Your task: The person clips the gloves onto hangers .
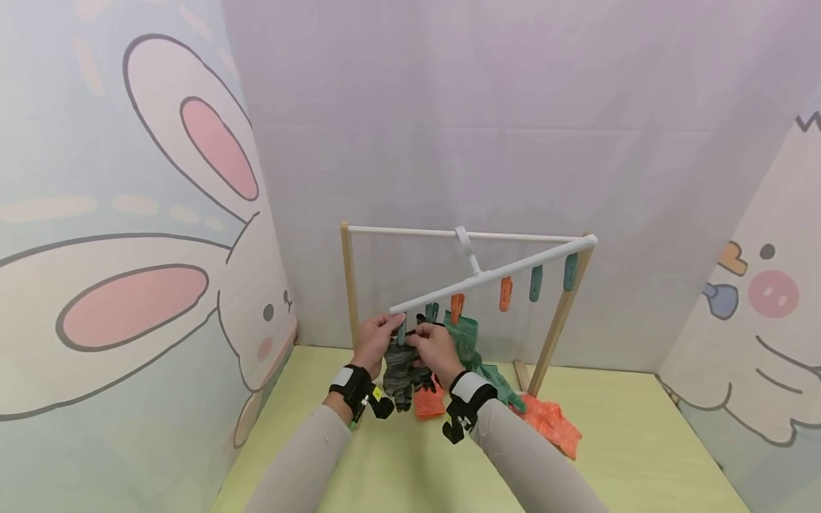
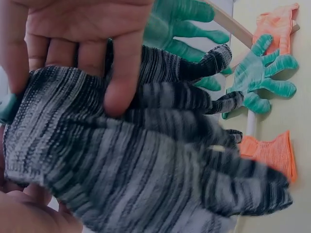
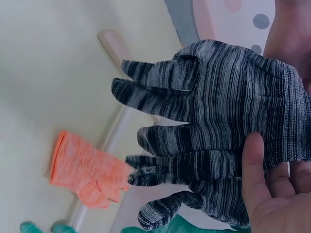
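Note:
My left hand (image 1: 374, 345) is at the low left end of the white bar, pinching a teal clothespin (image 1: 402, 332) that hangs there. Beside it my right hand (image 1: 437, 349) holds the cuff of a grey and black striped knit glove (image 3: 228, 97), right below the clothespin. The glove's fingers dangle downward. A second striped glove (image 2: 165, 65) hangs just behind, partly covered. The left wrist view shows the held cuff reaching the clothespin at its left edge, with fingers of both hands around it.
The tilted bar (image 1: 500, 273) carries more clothespins, teal and orange (image 1: 506, 293). It hangs by a hook (image 1: 467, 246) from a wooden-legged rack (image 1: 350, 285). Green gloves (image 1: 468, 342) hang or lie to the right. Orange gloves (image 1: 550, 425) lie on the yellow table (image 1: 628, 427).

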`<act>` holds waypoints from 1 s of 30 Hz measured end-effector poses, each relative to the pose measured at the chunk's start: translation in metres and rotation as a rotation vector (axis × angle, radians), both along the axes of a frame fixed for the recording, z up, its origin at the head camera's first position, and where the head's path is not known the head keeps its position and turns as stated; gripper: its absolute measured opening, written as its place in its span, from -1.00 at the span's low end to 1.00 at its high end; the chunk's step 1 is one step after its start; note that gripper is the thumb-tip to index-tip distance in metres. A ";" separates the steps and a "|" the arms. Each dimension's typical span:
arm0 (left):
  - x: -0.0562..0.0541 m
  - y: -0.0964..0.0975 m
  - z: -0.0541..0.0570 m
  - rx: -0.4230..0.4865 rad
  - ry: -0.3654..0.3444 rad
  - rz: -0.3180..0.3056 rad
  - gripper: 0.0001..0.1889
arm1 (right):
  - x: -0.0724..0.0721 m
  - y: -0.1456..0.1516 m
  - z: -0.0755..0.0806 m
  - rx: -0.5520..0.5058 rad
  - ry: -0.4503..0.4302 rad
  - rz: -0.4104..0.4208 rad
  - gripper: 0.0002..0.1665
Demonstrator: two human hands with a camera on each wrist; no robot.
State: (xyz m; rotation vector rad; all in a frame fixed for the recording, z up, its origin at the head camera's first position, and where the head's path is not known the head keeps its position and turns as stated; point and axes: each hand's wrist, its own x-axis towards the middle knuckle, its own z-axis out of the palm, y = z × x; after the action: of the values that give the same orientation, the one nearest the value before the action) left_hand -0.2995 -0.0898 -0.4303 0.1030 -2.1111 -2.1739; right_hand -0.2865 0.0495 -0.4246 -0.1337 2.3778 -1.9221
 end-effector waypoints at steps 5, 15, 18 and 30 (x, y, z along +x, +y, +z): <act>0.000 0.000 -0.002 0.006 0.021 -0.001 -0.65 | 0.002 -0.002 0.000 -0.042 -0.006 -0.017 -0.88; 0.000 -0.001 -0.009 0.006 0.019 0.022 -0.67 | 0.003 -0.002 -0.003 -0.137 -0.066 -0.003 -0.83; 0.000 -0.005 -0.013 0.005 0.010 -0.012 -0.64 | 0.004 -0.002 -0.004 -0.125 -0.057 0.006 -0.81; 0.006 -0.014 -0.015 -0.056 -0.087 -0.097 -0.20 | 0.002 0.002 -0.018 -0.057 -0.059 0.042 -0.77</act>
State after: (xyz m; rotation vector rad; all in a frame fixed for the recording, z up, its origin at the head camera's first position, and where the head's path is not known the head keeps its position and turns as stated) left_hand -0.2939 -0.1040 -0.4452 0.0945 -2.2683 -2.1986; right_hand -0.2843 0.0510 -0.4423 -0.1275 2.2664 -1.9473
